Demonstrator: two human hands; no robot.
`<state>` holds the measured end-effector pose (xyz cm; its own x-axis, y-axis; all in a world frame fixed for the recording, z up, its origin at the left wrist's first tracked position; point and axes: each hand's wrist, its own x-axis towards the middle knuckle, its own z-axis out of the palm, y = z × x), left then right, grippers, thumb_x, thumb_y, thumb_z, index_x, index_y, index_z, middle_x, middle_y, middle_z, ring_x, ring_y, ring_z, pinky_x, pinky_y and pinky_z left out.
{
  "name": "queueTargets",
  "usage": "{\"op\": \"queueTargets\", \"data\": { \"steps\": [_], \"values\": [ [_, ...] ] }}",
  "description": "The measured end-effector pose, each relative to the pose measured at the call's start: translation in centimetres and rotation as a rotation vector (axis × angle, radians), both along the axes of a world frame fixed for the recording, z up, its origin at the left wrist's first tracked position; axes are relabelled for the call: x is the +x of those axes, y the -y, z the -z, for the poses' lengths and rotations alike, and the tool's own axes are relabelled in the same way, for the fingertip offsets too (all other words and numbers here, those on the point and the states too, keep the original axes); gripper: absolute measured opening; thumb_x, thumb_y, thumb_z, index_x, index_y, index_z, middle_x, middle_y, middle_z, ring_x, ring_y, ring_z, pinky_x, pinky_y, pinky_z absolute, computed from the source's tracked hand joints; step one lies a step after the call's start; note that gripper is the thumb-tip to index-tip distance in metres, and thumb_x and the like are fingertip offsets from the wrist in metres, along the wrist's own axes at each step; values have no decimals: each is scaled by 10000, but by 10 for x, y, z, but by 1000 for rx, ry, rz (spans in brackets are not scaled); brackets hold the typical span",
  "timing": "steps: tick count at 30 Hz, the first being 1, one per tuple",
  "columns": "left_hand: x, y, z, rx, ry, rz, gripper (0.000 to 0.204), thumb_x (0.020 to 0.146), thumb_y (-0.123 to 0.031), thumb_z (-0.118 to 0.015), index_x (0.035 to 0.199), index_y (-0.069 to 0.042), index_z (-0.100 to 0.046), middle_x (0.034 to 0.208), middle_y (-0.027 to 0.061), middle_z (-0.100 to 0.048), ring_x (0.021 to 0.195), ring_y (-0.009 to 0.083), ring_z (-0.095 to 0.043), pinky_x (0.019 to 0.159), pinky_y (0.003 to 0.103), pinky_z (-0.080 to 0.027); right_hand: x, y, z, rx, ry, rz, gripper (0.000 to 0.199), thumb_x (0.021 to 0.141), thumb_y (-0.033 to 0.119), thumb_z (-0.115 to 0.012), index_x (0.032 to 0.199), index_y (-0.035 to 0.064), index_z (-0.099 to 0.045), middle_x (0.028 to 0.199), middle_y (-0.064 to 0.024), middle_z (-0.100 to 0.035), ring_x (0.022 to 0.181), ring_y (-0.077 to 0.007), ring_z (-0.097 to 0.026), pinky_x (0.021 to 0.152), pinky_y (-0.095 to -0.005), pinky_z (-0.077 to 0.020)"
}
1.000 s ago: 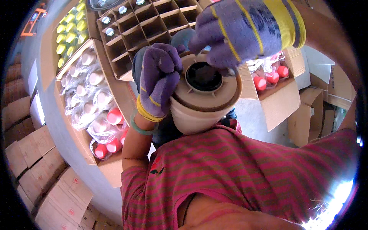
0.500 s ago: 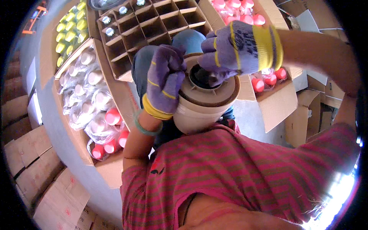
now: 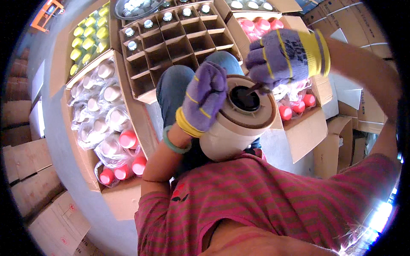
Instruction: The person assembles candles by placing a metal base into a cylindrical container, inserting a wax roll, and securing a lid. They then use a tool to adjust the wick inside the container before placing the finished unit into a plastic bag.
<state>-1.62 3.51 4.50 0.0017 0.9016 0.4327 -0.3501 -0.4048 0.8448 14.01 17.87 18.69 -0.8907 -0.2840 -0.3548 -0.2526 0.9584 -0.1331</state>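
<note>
A white cylinder (image 3: 232,136), like a big roll, stands tilted between my knees. Its top has a brown rim, and the cream hub has a black centre (image 3: 244,97). My left hand (image 3: 207,96), in a purple and yellow work glove, is closed against the roll's left rim; whatever its curled fingers hold is hidden. Over the right edge of the hub is my right hand (image 3: 277,59), gloved alike. Its fingers are pinched together, and a small dark tip shows below them at the black centre; I cannot tell what it is.
Ahead of my knees stands a divided carton (image 3: 188,38) with several bottles in its far cells. Left are cartons of yellow-capped bottles (image 3: 89,42) and bagged white and red-capped bottles (image 3: 121,172). Red-capped bottles (image 3: 309,100) stand right. A dark basin (image 3: 136,9) holds small pale pieces.
My right hand has lifted off the hub toward the right, uncovering more of the black centre. My left hand stays at the roll's rim. The whole view has shifted slightly.
</note>
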Motion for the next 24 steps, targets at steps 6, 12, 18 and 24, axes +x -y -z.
{"op": "queueTargets", "data": {
  "steps": [6, 12, 18, 24],
  "values": [
    [-23, 16, 1, -10, 72, 78, 189, 738, -4, -487, 874, -85, -383, 926, 72, -424, 808, 169, -445, 1058, 401, -325, -15, -2, 17, -119, -399, -554, 241, 757, 295, -667, 885, 93, -642, 1113, -149, -614, 1008, -298, -602, 855, -445, -527],
    [-26, 17, 1, 4, 15, 61, 199, 746, -58, -538, 884, -78, -396, 952, 86, -448, 804, 179, -441, 909, 347, -400, -30, 9, 28, -217, -461, -647, 234, 763, 314, -664, 868, 106, -633, 997, -115, -627, 945, -282, -618, 783, -434, -540],
    [-23, 22, -8, -14, -16, 41, 194, 740, -76, -560, 881, -80, -427, 973, 89, -459, 823, 181, -427, 779, 284, -382, -34, 23, 15, -140, -315, -635, 252, 763, 339, -668, 864, 117, -605, 970, -99, -624, 934, -283, -624, 763, -409, -531],
    [-21, 26, -6, -53, -112, -1, 254, 723, -140, -558, 937, -40, -463, 956, 81, -461, 811, 171, -428, 804, 289, -394, -41, 27, 11, -114, -222, -607, 274, 762, 365, -671, 859, 127, -578, 942, -83, -621, 923, -284, -630, 744, -384, -521]
  ]
}}
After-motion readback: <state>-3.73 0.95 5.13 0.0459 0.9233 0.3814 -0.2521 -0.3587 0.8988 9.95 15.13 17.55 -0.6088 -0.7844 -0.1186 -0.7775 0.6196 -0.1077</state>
